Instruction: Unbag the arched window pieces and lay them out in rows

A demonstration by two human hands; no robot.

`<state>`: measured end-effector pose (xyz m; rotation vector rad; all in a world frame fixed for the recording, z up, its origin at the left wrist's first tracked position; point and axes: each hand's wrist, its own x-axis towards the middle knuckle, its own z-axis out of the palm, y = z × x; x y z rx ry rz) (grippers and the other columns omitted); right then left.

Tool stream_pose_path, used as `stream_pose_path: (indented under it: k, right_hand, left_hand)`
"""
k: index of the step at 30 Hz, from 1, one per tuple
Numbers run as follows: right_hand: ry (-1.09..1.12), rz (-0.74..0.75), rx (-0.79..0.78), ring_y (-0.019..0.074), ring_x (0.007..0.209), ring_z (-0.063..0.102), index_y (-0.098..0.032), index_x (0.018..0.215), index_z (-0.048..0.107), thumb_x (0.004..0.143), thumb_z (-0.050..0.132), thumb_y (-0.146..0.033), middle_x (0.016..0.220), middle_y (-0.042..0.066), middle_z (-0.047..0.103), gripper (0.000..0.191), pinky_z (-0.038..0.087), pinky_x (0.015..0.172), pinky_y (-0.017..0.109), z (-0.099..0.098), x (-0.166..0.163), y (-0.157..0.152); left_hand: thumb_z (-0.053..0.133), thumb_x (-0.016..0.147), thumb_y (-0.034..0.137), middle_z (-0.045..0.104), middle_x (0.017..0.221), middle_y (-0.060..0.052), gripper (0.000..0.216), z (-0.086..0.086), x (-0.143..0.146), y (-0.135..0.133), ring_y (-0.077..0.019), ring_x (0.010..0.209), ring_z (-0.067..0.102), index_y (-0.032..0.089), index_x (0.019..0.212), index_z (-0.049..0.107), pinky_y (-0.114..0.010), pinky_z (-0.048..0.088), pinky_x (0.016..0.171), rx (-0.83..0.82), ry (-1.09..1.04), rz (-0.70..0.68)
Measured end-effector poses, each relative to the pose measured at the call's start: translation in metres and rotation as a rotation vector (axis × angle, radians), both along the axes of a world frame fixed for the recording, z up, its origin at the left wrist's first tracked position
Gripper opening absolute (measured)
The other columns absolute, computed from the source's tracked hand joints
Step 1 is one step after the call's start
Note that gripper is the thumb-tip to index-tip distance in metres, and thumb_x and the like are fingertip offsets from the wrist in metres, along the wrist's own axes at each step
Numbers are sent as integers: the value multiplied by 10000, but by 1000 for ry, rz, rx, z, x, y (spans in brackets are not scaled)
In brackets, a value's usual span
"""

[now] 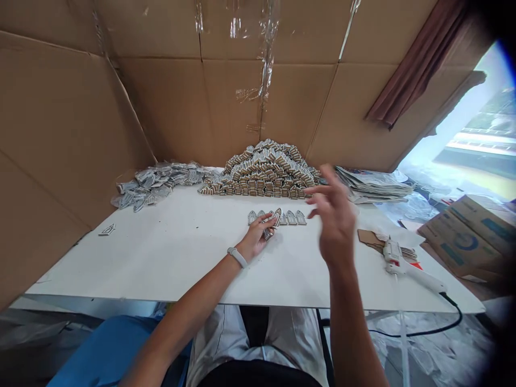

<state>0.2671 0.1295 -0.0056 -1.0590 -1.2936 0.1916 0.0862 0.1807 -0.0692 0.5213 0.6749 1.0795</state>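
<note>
Head view showed the left hand (255, 237) pinching small arch-shaped pieces (277, 216) between thumb and fingers, just above the desk (193, 247) and in front of a short row of similar pieces (291, 217). Blurred, the right hand (335, 228) was raised to the right of that row, its fingers spread apart and touching no piece. Behind the row rose a large heap (266, 171) of such pieces, with plastic-wrapped ones (161, 180) to its left. On the desk's right side lay a white glue gun (393, 258), partly over cardboard scraps (370, 238).
</note>
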Motion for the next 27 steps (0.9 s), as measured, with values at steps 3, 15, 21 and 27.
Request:
stream_pose_path:
  k: [3,15,21,27]
  right_hand:
    - [-184,301,-370,265,1080,665,-268,1466,655,988,691,-561,1309,118,699,561,579,891,419,-3,-1,32]
    - [-135,659,-538,215,830,721,-204,991,671,909,598,-837,894,56,761,642,560,708,309,-47,-5,95]
    - [-177,439,-455,236,907,738,-214,1121,637,989,458,-798,1048,80,772,624,575,766,332,-53,-2,113]
    - [-319,58,-524,257,1045,727,-218,1250,691,1089,464,-556,1167,101,782,438,531,932,360,-49,59,112]
  left_hand:
    - [886,792,42,723,973,-45,394,4,-2,-1,-59,642,615,160,1115,694,-128,494,543,14,-36,4]
    - [757,869,60,752,997,-88,271,10,-5,4,-104,761,713,137,1124,706,-119,501,546,19,-83,18]
    - [638,869,99,776,1149,-178,251,6,-7,5,-165,836,773,137,1117,628,-217,629,720,21,-23,61]
    - [566,899,217,726,1374,-210,343,29,-35,18,-157,753,745,160,1237,588,-211,547,513,186,94,51]
